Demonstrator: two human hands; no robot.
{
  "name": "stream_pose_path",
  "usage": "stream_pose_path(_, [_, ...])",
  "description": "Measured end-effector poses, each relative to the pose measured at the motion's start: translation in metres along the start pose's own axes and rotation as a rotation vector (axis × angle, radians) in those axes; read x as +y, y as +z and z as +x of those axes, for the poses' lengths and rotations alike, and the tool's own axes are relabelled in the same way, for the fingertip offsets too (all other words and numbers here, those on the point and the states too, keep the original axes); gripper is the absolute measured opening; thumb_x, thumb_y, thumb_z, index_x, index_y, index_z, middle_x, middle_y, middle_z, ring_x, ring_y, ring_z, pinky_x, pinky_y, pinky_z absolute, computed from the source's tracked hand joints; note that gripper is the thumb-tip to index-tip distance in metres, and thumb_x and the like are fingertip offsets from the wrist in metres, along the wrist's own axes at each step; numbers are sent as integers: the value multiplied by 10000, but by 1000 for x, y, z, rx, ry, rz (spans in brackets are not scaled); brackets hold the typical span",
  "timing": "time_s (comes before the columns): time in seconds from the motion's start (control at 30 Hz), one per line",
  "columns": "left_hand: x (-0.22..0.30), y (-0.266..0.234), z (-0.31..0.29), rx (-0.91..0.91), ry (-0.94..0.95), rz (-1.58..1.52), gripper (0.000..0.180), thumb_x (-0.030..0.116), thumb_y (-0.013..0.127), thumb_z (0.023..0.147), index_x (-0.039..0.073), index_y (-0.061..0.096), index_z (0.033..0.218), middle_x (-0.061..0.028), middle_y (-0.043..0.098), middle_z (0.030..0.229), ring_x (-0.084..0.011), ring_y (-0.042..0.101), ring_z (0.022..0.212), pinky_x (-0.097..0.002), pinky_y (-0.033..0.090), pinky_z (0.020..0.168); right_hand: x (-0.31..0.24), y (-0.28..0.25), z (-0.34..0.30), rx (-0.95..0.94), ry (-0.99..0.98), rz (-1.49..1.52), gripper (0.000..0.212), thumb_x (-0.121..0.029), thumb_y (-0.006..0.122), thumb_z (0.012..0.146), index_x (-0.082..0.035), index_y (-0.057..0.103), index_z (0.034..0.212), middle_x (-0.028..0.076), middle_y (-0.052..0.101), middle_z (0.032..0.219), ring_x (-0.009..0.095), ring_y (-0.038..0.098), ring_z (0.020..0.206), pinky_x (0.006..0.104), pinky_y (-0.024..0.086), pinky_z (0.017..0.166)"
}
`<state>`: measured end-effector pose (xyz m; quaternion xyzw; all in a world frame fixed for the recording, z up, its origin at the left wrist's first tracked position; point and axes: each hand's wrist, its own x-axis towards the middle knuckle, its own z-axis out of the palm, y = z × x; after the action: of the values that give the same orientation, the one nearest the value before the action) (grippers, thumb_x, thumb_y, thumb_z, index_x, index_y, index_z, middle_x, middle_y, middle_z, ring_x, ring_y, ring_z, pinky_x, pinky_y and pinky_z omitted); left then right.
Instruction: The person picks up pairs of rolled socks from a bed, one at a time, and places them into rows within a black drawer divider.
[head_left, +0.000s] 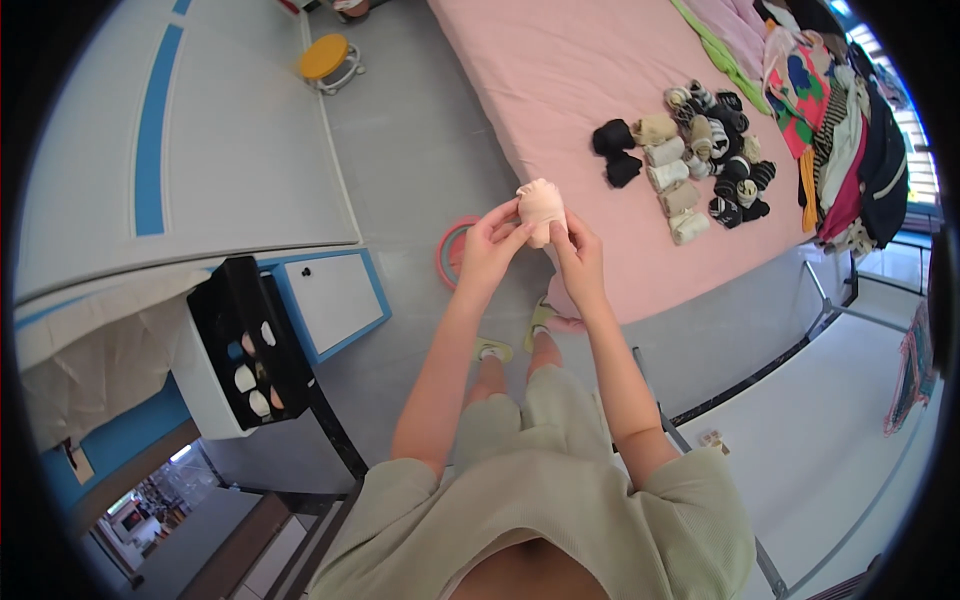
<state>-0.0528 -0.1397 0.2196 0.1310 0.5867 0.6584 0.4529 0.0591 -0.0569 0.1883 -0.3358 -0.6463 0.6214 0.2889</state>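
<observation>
The pink roll point(542, 208) is held between two sets of fingertips, over the bed's point(560, 80) left edge. It is pinched on one side by the left hand point(492, 245) and on the other by the right hand point(582, 250) (thumbs at its near end), fingers parted only by its width. In the black drawer point(237, 288), small pale bundles point(245, 378) are gathered toward the near end. Rolled socks point(666, 176) are clustered toward the bed's right edge, near heaped clothes point(845, 150).

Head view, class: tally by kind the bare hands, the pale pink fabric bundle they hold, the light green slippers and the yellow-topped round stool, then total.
Bare left hand and right hand: 2
Pale pink fabric bundle: 1
Light green slippers: 2
Yellow-topped round stool: 1
Total: 6
</observation>
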Motion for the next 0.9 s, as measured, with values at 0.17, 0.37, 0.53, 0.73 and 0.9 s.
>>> stream_pose_path(0.17, [23, -61, -51, 101, 97, 54, 389, 83, 632, 831, -60, 521, 1175, -110, 613, 1051, -140, 595, 949, -237, 473, 817, -24, 59, -31, -165, 56, 108, 358, -185, 529, 897, 35, 540, 1179, 69, 630, 963, 88, 543, 849, 229, 437, 737])
stream_pose_path(0.37, [34, -133, -109, 266, 262, 160, 367, 91, 665, 803, -57, 564, 1123, -132, 610, 1038, -171, 591, 987, -260, 473, 840, -50, 131, -69, -346, 96, 231, 355, -184, 510, 914, 41, 528, 1187, 12, 601, 896, 50, 506, 780, 197, 410, 687])
stream_pose_path(0.53, [62, -169, -167, 342, 130, -70, 375, 93, 670, 800, -74, 558, 1116, -150, 615, 1037, -184, 609, 945, -272, 489, 823, -67, 180, -93, -480, 84, 237, 338, -182, 503, 915, 29, 538, 1177, -22, 564, 810, 27, 460, 701, 181, 369, 602])
stream_pose_path(0.73, [74, -207, -225, 499, 190, -195, 355, 84, 675, 795, -77, 566, 1092, -156, 655, 895, -176, 643, 807, -270, 520, 746, -95, 228, -123, -705, 202, 235, 366, -191, 509, 913, 32, 517, 1204, 3, 584, 905, 52, 514, 756, 209, 415, 656])
stream_pose_path(0.9, [64, -237, -261, 599, 268, -210, 333, 80, 674, 794, -80, 573, 1067, -161, 655, 893, -183, 645, 816, -267, 525, 742, -107, 260, -149, -848, 149, 203, 401, -203, 508, 915, 33, 493, 1238, 58, 601, 1053, 105, 540, 956, 255, 413, 845])
